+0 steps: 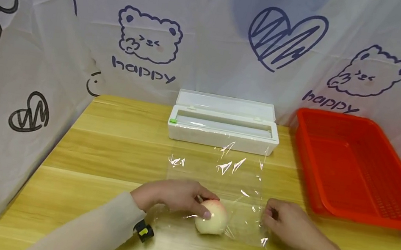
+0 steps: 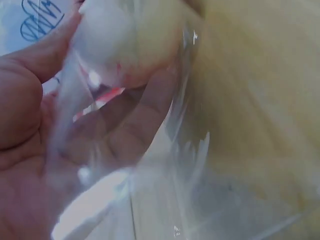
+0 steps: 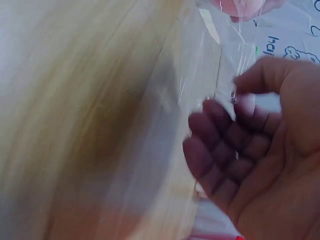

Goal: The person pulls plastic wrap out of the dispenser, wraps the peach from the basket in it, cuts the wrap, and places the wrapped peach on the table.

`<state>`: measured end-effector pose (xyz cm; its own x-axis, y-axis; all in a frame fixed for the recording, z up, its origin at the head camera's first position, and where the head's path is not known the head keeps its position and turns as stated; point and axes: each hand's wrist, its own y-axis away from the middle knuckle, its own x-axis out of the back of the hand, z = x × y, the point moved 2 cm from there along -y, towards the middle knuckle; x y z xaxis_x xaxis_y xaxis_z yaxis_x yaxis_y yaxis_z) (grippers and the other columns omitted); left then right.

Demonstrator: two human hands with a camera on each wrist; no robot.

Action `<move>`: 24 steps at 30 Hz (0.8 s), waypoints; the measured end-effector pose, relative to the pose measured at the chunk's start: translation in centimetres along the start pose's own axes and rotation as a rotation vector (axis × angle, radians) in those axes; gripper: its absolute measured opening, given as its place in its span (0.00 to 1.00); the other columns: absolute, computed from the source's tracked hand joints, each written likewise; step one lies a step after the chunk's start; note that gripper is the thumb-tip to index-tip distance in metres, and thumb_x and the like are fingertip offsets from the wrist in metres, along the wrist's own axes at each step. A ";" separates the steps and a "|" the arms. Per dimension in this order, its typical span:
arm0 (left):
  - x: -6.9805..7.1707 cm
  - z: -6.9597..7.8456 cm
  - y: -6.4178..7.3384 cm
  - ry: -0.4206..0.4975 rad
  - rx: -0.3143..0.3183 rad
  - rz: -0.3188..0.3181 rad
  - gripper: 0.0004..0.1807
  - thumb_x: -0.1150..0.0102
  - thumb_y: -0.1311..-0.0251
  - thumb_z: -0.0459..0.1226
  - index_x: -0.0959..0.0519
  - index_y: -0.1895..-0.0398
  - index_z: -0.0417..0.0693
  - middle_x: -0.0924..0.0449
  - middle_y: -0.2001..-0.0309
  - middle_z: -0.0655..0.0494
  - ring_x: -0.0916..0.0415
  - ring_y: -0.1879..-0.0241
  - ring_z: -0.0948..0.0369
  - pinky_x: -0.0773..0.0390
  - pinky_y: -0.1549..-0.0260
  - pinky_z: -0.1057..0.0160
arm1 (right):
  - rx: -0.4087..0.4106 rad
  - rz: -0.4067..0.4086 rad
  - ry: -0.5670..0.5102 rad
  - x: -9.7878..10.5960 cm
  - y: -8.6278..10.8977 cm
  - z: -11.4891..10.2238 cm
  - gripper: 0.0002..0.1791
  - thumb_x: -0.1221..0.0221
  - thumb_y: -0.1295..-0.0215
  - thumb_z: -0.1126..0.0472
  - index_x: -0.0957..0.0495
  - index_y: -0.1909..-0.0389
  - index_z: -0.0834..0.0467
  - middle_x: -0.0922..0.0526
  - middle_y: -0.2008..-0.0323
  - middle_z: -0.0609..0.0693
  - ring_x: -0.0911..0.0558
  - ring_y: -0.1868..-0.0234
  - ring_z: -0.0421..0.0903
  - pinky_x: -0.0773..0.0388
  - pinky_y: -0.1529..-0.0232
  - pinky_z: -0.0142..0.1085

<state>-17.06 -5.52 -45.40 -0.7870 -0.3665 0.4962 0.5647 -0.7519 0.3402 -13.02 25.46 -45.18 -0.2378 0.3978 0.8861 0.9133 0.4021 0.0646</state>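
Note:
Near the table's front, my left hand (image 1: pixel 177 195) grips a pale peach (image 1: pixel 215 223) with a pink blush, the thumb on its side and fingers over its top. Clear cling film (image 1: pixel 213 171) stretches toward me from a white cling film dispenser (image 1: pixel 217 140) at the back of the table. In the left wrist view the film overlaps the peach (image 2: pixel 132 42) and part of the palm. To the peach's right, my right hand (image 1: pixel 288 223) pinches the film's edge between thumb and forefinger; its other fingers curl loosely in the right wrist view.
The dispenser's lid (image 1: pixel 226 104) stands raised, and a small green piece (image 1: pixel 173 120) sits at its front left. A red plastic basket (image 1: pixel 383 221) stands on the right, close beyond my right hand. A white cloth printed with drawings (image 1: pixel 210 58) hangs behind and on the left.

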 end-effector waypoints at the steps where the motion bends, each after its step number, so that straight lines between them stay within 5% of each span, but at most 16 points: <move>1: 0.2 -0.1 -0.2 0.019 -0.004 -0.021 0.29 0.34 0.28 0.48 0.23 0.27 0.54 0.15 0.40 0.61 0.21 0.47 0.69 0.23 0.41 0.63 | -0.020 0.032 0.053 0.2 0.0 -0.1 0.11 0.38 0.34 0.62 0.26 0.75 0.46 0.28 0.80 0.38 0.29 0.76 0.37 0.33 0.75 0.32; 4: 0.6 -0.5 -0.9 0.063 -0.012 -0.076 0.26 0.38 0.25 0.48 0.23 0.27 0.53 0.15 0.41 0.62 0.22 0.46 0.68 0.24 0.39 0.63 | -0.043 0.178 0.245 0.8 -0.1 -0.6 0.11 0.39 0.37 0.63 0.29 0.77 0.50 0.30 0.80 0.44 0.28 0.76 0.44 0.31 0.78 0.38; 7: 0.9 -0.9 -1.2 0.130 0.006 -0.115 0.26 0.40 0.24 0.46 0.24 0.27 0.50 0.16 0.40 0.61 0.23 0.43 0.68 0.26 0.37 0.64 | 0.022 0.386 0.366 1.3 0.0 -2.2 0.09 0.38 0.39 0.65 0.28 0.75 0.54 0.27 0.77 0.49 0.25 0.74 0.50 0.26 0.77 0.46; 10: 1.1 -1.2 -1.6 0.222 0.027 -0.149 0.24 0.41 0.23 0.42 0.24 0.28 0.46 0.14 0.44 0.58 0.20 0.49 0.66 0.22 0.43 0.64 | 0.227 0.575 0.293 0.7 0.1 -4.8 0.03 0.40 0.35 0.64 0.22 0.68 0.57 0.19 0.70 0.50 0.18 0.66 0.52 0.18 0.68 0.49; 12: 1.2 -1.4 -1.7 0.279 0.031 -0.173 0.23 0.41 0.23 0.40 0.23 0.29 0.44 0.14 0.50 0.58 0.20 0.57 0.64 0.20 0.51 0.64 | 0.392 0.637 0.220 -0.4 0.3 -6.6 0.08 0.43 0.26 0.60 0.18 0.63 0.57 0.15 0.63 0.50 0.15 0.60 0.51 0.16 0.60 0.46; 14: 1.3 -1.5 -1.8 0.312 0.031 -0.190 0.22 0.41 0.23 0.39 0.22 0.30 0.43 0.14 0.55 0.58 0.23 0.62 0.63 0.21 0.58 0.64 | 0.536 0.645 0.178 -1.8 0.5 -8.1 0.16 0.49 0.18 0.55 0.15 0.58 0.59 0.13 0.58 0.50 0.14 0.56 0.49 0.15 0.54 0.44; 17: 1.5 -1.5 -1.9 0.325 0.023 -0.206 0.21 0.41 0.23 0.39 0.21 0.31 0.43 0.16 0.61 0.59 0.27 0.66 0.62 0.26 0.63 0.65 | 0.617 0.592 0.188 -3.7 0.5 -9.6 0.26 0.54 0.14 0.47 0.14 0.50 0.61 0.12 0.52 0.50 0.14 0.50 0.48 0.17 0.48 0.42; 20: 1.5 -1.5 -1.9 0.348 0.022 -0.219 0.21 0.41 0.23 0.39 0.21 0.31 0.43 0.16 0.61 0.59 0.26 0.66 0.62 0.25 0.63 0.66 | 0.597 0.519 0.217 -5.1 0.2 -9.9 0.24 0.46 0.18 0.46 0.15 0.44 0.62 0.13 0.47 0.52 0.15 0.45 0.50 0.17 0.43 0.44; 24: 1.7 -1.8 -2.0 0.353 0.023 -0.206 0.20 0.42 0.22 0.39 0.21 0.32 0.42 0.14 0.56 0.58 0.22 0.62 0.63 0.20 0.59 0.66 | 0.510 0.446 0.203 -5.8 -0.5 -9.6 0.28 0.28 0.35 0.50 0.17 0.40 0.62 0.15 0.44 0.53 0.17 0.42 0.50 0.17 0.42 0.45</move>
<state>-19.99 -5.64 -46.64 -0.9187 -0.3785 0.1128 0.3891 -0.8180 0.4237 -8.91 15.04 -45.99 0.2349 0.4728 0.8493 0.6287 0.5924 -0.5038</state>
